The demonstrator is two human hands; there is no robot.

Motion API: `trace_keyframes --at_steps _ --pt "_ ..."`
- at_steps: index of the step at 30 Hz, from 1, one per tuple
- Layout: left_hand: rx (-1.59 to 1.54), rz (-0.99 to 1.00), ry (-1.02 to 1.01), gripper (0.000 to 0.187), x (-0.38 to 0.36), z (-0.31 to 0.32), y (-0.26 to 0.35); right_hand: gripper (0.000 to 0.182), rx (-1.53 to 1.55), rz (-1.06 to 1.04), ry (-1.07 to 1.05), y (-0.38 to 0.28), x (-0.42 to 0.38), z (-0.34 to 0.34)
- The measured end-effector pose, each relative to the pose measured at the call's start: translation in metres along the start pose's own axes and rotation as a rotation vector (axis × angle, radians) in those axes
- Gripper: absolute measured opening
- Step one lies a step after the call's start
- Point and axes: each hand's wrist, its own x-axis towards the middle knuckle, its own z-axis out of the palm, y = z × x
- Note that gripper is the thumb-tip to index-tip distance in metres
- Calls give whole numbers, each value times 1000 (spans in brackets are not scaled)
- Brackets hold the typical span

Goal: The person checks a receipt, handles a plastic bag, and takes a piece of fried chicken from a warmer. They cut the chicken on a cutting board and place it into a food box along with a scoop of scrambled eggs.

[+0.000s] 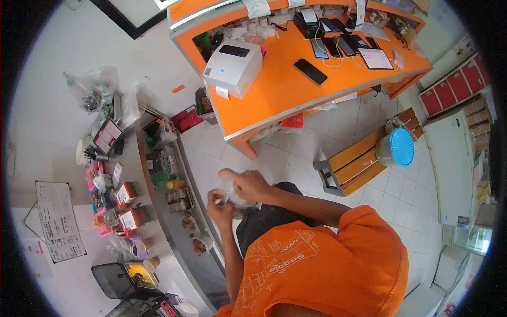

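My left hand [220,209] and my right hand [245,185] are close together in front of my orange shirt [322,259]. Between them is a crumpled clear plastic bag [232,196], partly hidden by my fingers. The fingers of both hands are curled in on the plastic. Whether anything lies inside the bag is too small to make out. On the shelf just left of my hands stand a white tub [200,244] with reddish-brown contents and a yellow-lidded jar [176,185].
An orange counter [280,79] carries a white label printer [233,67], a black phone [310,71] and several more devices. A wooden bench [351,164] bears a blue-lidded container [400,148]. Cartons and a tablet [108,136] line the left worktop. A white freezer [449,164] stands at right.
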Motion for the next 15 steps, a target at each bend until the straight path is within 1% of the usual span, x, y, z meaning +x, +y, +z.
trace_keyframes --at_steps 2,3,4,5,6,7,8,9,10,12,13,14,15 --pt "-48 -166 85 21 8 -24 -3 66 -18 83 -54 6 -2 -8" --pt "-91 -90 71 16 12 -25 -6 66 -14 89 -53 5 -5 -2" --pt "-87 -88 62 16 15 -23 -8 67 -38 101 -92 5 -7 8" --pt "-109 -37 135 15 16 -18 -11 68 -63 111 -135 5 -6 15" --pt "-130 10 211 14 14 -11 -7 68 -60 113 -136 5 -3 16" --pt "-126 5 207 14 9 -7 -1 65 -106 14 60 6 1 17" --pt "167 99 115 16 4 0 6 62 -157 -85 258 9 6 15" --pt "457 192 20 20 2 4 10 59 -72 -59 233 13 14 12" --pt "457 192 14 20 5 -1 5 59 -72 -54 236 15 12 11" --pt "581 385 97 22 16 -31 -14 59 16 -43 280 18 5 8" --pt "-50 -139 86 21 14 -47 -7 63 -35 3 273 18 -1 8" --pt "-51 -142 86 21 15 -45 -7 63 -36 4 271 19 -7 11" --pt "-140 -48 180 19 20 -41 -1 63 -18 106 141 19 -13 18"
